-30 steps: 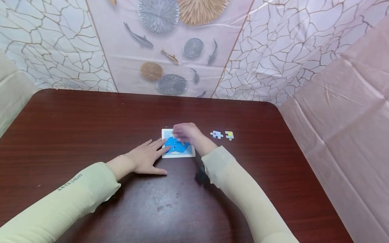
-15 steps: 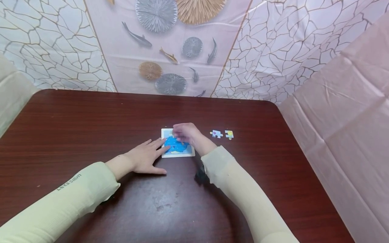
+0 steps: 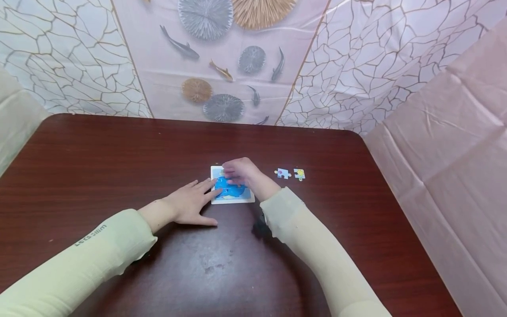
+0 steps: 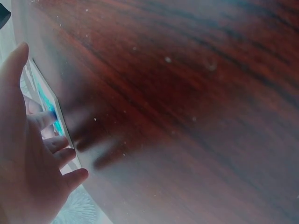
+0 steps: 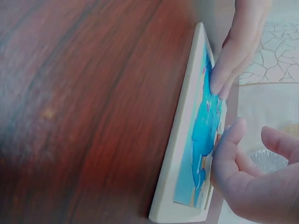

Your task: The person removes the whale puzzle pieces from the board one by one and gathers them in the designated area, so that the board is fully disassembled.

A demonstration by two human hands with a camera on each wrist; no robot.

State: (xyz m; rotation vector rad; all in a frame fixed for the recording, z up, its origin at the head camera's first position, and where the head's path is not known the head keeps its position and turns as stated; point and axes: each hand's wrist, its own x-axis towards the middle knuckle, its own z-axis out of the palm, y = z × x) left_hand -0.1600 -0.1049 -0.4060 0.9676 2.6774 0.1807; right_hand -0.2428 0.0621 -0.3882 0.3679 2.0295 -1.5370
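A white-framed jigsaw puzzle (image 3: 233,201) with a blue whale picture lies flat on the table. My left hand (image 3: 190,204) is spread at its left side, with fingertips resting on the picture and the thumb apart on the table side. Over the puzzle's right part is my right hand (image 3: 243,171), its fingers loosely bent. In the right wrist view, the right hand (image 5: 247,172) is at the board's far edge, with a gap between its digits and nothing visible in it. The right hand covers part of the picture.
Two loose jigsaw pieces lie right of the puzzle: a pale blue piece (image 3: 283,173) and a piece with a yellow sun (image 3: 299,174). The dark wooden table (image 3: 119,149) meets a patterned cloth backdrop (image 3: 166,79) at the back.
The view shifts slightly with the head. My right fingers move a little to the left over the puzzle; the left hand keeps its place, and the loose pieces are unmoved.
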